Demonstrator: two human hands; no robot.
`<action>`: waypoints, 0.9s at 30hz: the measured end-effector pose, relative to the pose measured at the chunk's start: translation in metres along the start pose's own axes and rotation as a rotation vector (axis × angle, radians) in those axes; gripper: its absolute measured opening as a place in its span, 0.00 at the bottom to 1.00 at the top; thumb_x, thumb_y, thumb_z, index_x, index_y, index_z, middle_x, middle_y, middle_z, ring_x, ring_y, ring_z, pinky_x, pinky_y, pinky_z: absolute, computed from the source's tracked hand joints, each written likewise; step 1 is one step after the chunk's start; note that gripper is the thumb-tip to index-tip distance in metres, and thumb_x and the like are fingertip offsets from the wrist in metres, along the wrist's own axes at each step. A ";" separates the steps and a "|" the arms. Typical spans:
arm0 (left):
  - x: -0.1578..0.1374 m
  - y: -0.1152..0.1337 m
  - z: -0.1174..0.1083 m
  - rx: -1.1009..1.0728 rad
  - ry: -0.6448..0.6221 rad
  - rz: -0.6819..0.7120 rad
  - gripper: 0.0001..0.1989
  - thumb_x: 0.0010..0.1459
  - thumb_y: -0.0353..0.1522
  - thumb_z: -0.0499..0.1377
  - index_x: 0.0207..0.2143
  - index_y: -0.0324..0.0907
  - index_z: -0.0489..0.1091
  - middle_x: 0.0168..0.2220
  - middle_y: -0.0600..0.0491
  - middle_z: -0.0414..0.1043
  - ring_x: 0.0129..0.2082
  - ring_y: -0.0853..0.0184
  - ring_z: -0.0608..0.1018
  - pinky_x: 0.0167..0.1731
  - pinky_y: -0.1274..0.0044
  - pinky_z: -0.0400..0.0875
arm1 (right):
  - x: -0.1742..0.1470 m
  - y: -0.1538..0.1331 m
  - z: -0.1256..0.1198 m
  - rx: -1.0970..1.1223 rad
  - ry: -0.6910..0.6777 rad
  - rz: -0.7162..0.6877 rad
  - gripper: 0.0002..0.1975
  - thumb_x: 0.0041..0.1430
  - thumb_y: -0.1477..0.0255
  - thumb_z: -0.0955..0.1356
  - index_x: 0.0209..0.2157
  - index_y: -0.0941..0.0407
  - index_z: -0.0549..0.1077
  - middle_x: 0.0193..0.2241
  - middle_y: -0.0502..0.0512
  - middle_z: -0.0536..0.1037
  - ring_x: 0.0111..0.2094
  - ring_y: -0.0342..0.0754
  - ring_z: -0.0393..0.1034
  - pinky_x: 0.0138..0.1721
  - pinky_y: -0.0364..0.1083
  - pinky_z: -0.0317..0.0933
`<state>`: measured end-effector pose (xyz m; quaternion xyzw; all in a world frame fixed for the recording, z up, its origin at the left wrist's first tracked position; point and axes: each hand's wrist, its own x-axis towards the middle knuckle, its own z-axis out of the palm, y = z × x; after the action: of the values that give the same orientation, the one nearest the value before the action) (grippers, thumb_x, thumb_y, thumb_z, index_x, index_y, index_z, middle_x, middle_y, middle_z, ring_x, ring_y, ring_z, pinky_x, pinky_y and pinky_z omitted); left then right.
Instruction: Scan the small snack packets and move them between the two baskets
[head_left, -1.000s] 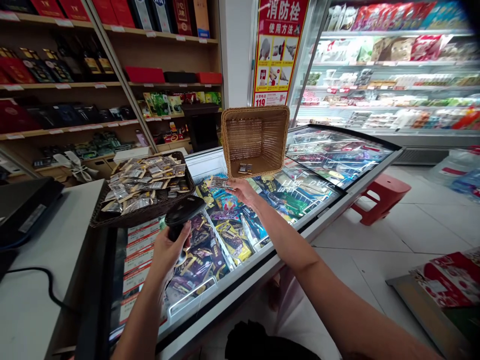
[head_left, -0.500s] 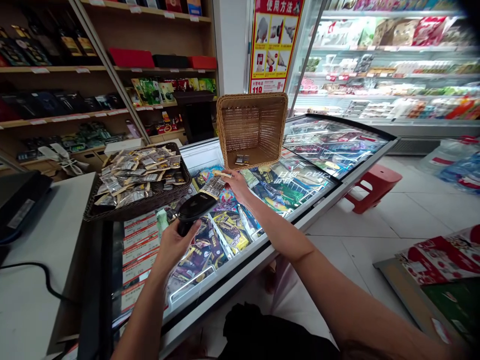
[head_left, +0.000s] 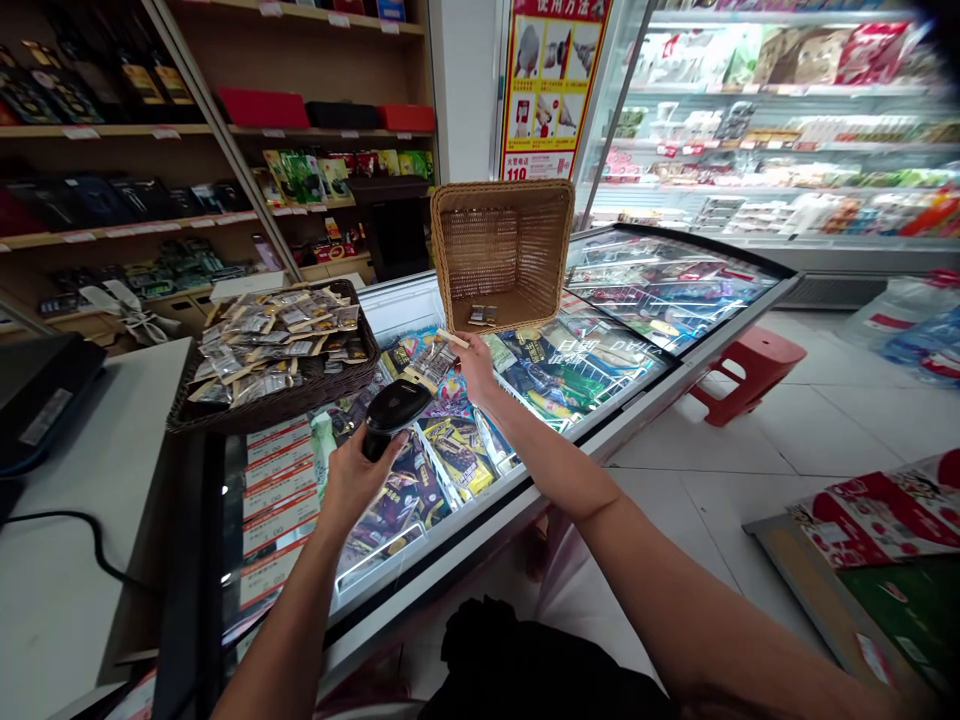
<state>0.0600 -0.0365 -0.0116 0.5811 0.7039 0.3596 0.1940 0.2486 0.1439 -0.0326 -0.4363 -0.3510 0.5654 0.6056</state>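
A black handheld barcode scanner [head_left: 397,408] is gripped by its handle in my left hand [head_left: 356,475], its head pointing up and to the right. Between the fingers and thumb of my right hand [head_left: 476,365] is a small clear packet [head_left: 433,362] with a tan top strip, close to the scanner's head. To the left, a dark wicker basket [head_left: 360,385] is heaped with similar packets [head_left: 277,335]. Beyond my right hand a light brown wicker basket [head_left: 502,250] lies tipped with its opening toward me; a couple of packets [head_left: 482,315] rest inside it.
Both baskets sit on a glass-topped chest freezer [head_left: 622,400] full of bagged goods. A white counter [head_left: 142,450] adjoins at left. On the floor at right are a red stool [head_left: 757,360] and water bottles [head_left: 930,325]. Shelves [head_left: 337,130] stand behind.
The packet in my right hand has tilted and now shows more of its face. My left hand with the scanner has shifted slightly right. The baskets stay in place.
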 end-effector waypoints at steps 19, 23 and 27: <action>0.035 -0.036 -0.021 -0.211 -0.105 0.027 0.31 0.47 0.63 0.70 0.26 0.46 0.71 0.17 0.56 0.69 0.18 0.67 0.69 0.19 0.77 0.59 | 0.001 -0.007 0.004 0.068 0.078 -0.055 0.09 0.60 0.71 0.72 0.42 0.51 0.72 0.27 0.42 0.72 0.24 0.43 0.61 0.27 0.43 0.57; 0.033 -0.033 -0.024 -0.187 -0.105 0.039 0.31 0.47 0.64 0.69 0.26 0.46 0.71 0.17 0.55 0.70 0.18 0.67 0.71 0.20 0.76 0.62 | 0.003 -0.005 0.003 0.048 0.076 -0.067 0.11 0.59 0.69 0.73 0.43 0.51 0.73 0.28 0.43 0.73 0.26 0.44 0.63 0.28 0.43 0.58; 0.031 -0.027 -0.022 -0.142 -0.115 0.001 0.32 0.44 0.65 0.68 0.24 0.47 0.68 0.16 0.55 0.70 0.17 0.66 0.71 0.19 0.76 0.62 | 0.001 -0.005 0.004 0.055 0.081 -0.053 0.09 0.59 0.71 0.73 0.42 0.52 0.73 0.27 0.43 0.72 0.24 0.43 0.60 0.26 0.43 0.56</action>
<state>0.0187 -0.0148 -0.0120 0.5859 0.6641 0.3744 0.2747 0.2472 0.1458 -0.0266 -0.4329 -0.3220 0.5405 0.6457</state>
